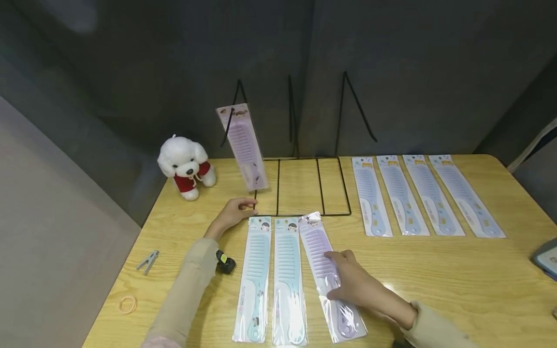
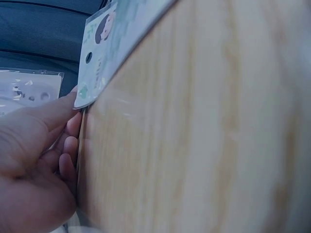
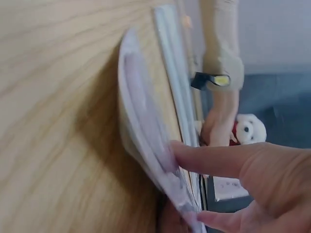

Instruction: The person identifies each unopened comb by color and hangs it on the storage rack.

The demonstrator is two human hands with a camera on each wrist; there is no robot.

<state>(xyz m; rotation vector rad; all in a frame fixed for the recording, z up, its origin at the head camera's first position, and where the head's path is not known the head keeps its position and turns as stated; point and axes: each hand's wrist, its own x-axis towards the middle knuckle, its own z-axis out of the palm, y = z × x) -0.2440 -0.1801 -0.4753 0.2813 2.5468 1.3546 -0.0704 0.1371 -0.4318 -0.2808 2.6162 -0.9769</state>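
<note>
My right hand point(image 1: 331, 274) pinches a purple comb in clear packaging point(image 1: 319, 244), the rightmost of three packaged combs lying in front of me. In the right wrist view my right hand point(image 3: 192, 187) has a finger on top and the thumb beneath, and the purple comb point(image 3: 141, 111) has one edge raised off the wood. My left hand point(image 1: 242, 207) holds the front left corner of a black wire rack point(image 1: 335, 214), fingers curled at its base wire. Seen from the left wrist, my left hand point(image 2: 34, 160) also touches a teal comb's package corner point(image 2: 99, 43). Another purple comb point(image 1: 243, 145) hangs on the rack's left hook.
Two teal combs point(image 1: 256, 270) point(image 1: 287, 275) lie left of the held one. Several blue combs point(image 1: 409, 193) lie in a row at the right. A white plush dog point(image 1: 184, 166), a metal clip point(image 1: 148, 261) and a rubber band point(image 1: 128, 304) sit on the left; a grey-blue object point(image 1: 548, 258) is at the right edge.
</note>
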